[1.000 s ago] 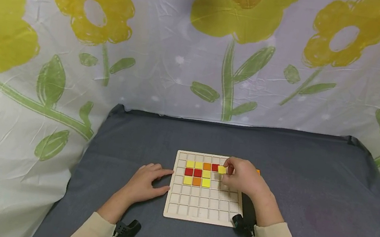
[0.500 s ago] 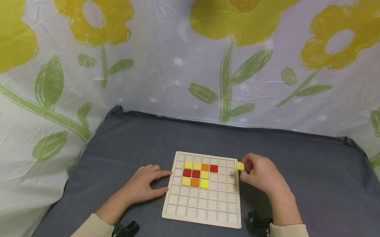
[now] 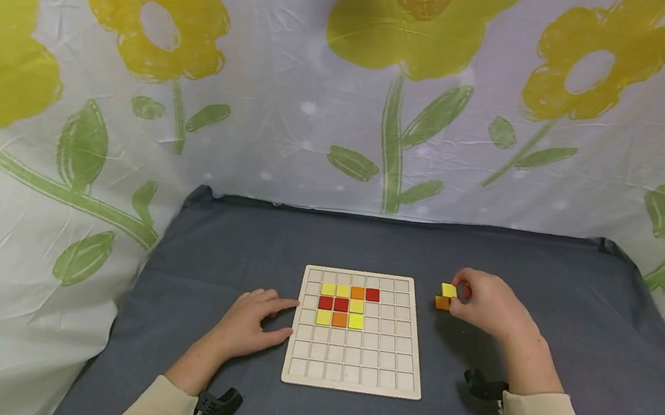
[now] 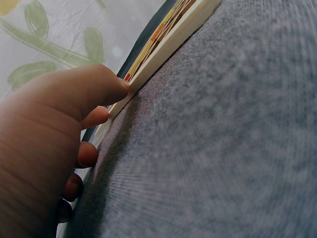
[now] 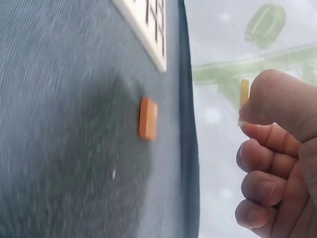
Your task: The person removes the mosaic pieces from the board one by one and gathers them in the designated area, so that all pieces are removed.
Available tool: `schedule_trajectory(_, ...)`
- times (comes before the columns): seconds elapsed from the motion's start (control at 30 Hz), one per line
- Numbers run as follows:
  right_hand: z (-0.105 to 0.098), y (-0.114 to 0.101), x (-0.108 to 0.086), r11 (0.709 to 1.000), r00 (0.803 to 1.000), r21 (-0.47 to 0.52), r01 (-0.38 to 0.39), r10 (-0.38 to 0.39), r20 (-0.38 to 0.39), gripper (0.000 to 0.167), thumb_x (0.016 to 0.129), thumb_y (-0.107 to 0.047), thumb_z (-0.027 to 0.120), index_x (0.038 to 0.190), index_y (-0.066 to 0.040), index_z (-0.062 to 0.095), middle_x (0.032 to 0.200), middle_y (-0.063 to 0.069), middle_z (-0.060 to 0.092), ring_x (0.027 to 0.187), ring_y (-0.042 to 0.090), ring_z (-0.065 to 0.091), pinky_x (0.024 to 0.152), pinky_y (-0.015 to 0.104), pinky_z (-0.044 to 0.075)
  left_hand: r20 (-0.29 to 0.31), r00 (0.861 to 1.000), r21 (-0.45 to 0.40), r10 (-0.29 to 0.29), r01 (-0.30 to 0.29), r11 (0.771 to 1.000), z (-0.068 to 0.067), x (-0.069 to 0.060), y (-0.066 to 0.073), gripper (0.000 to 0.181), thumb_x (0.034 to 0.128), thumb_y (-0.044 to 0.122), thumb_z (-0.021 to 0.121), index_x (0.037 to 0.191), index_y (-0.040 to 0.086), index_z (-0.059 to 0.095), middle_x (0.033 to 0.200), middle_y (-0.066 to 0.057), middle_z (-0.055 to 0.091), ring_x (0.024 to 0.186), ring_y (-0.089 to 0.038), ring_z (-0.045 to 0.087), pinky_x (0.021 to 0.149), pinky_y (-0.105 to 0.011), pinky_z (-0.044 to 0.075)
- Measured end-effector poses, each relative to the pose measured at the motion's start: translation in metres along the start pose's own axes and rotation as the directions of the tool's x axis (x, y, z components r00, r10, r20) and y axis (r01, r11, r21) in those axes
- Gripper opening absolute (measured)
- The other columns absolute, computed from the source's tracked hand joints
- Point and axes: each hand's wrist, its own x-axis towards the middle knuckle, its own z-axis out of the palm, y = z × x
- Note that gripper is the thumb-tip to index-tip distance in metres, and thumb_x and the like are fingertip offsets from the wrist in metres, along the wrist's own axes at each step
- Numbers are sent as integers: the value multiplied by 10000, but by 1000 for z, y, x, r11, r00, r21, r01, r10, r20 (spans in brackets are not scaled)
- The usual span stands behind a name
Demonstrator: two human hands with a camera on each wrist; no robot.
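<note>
My right hand [image 3: 490,305] pinches a thin yellow tile [image 3: 448,290] between thumb and forefinger. In the right wrist view the tile [image 5: 244,94] shows edge-on, above the table, with the other fingers loosely curled. Below it on the cloth, off the board's right side, lies an orange block [image 3: 442,302]. A pale wooden grid board [image 3: 345,376] holds yellow, orange and red square tiles in its upper left cells, such as a red tile [image 3: 372,294]. With thumb and index fingertips at the board's left edge, my left hand [image 3: 249,321] rests on the cloth, fingers relaxed.
Dark grey cloth [image 3: 224,234] covers the table. Behind it and at the sides hangs a white curtain [image 3: 268,117] with yellow flowers. A black wrist camera [image 3: 219,404] sits on the left wrist, another camera [image 3: 483,385] on the right.
My right hand has moved right from over the board to beyond its right edge, still pinching the yellow tile. The orange block has come into full view. The left hand keeps its place.
</note>
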Motion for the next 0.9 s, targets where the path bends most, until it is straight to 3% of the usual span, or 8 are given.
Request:
schedule_trajectory(0.53,-5,38,-6,998,997,-61,-32,36,68,285,860,-95,684,1107,41,645,648,5,447,566,159,391,625,390,366,7,1000,-2,-4,4,1000,-1,0,1,489,888,390,798,1339,226,701,804,87,453,729,-77,371,725,-337,328)
schedule_trajectory(0.9,6,56,3,993,984,-106,-55,72,163,332,859,-135,724,1125,51,657,750,34,566,633,187,492,619,394,426,13,1000,-8,-23,23,1000,-2,0,3,496,891,390,794,1349,225,696,801,79,445,728,-79,365,730,-341,324)
